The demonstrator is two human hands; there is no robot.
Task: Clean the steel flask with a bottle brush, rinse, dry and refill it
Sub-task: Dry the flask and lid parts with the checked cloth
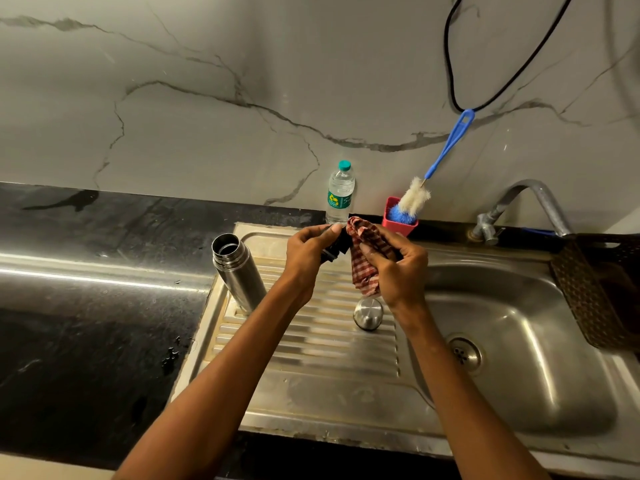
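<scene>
- Head view, centre: left hand (308, 251) pinches a small black stopper (334, 249), fingers curled round it; right hand (398, 268) grips a red-checked cloth (367, 258) against the stopper. Looks like the drying step.
- Steel flask (239, 271) stands open and upright on the drainboard (311, 375), left of centre, apart from both hands.
- Steel cap (367, 313) lies on the drainboard below the cloth.
- Bottle brush (414, 199) sits in a red holder (401, 223), upper right; water bottle (341, 192) on the worktop (86, 306) behind.
- Flask prob. stiff, light while empty, slick if wet: grip mid-body, not the rim.
</scene>
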